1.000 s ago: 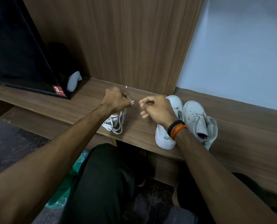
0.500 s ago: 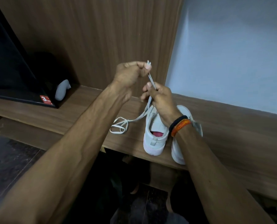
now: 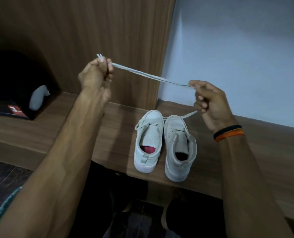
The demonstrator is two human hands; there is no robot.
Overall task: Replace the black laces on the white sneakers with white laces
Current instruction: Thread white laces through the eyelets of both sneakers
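head view: white sneakers on wooden shelf, grey wall behind.

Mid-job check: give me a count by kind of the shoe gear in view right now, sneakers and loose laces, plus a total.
White sneakers: 2, left one and right one, side by side on the wooden shelf.
White laces: 1, stretched between the left hand and right hand.
Black laces: 0 clearly visible.
Total: 3

Two white high-top sneakers, left one and right one, side by side on one brown wooden shelf; one white flat lace in the air; two bare hands, left, right; two wristbands, black and orange, right wrist
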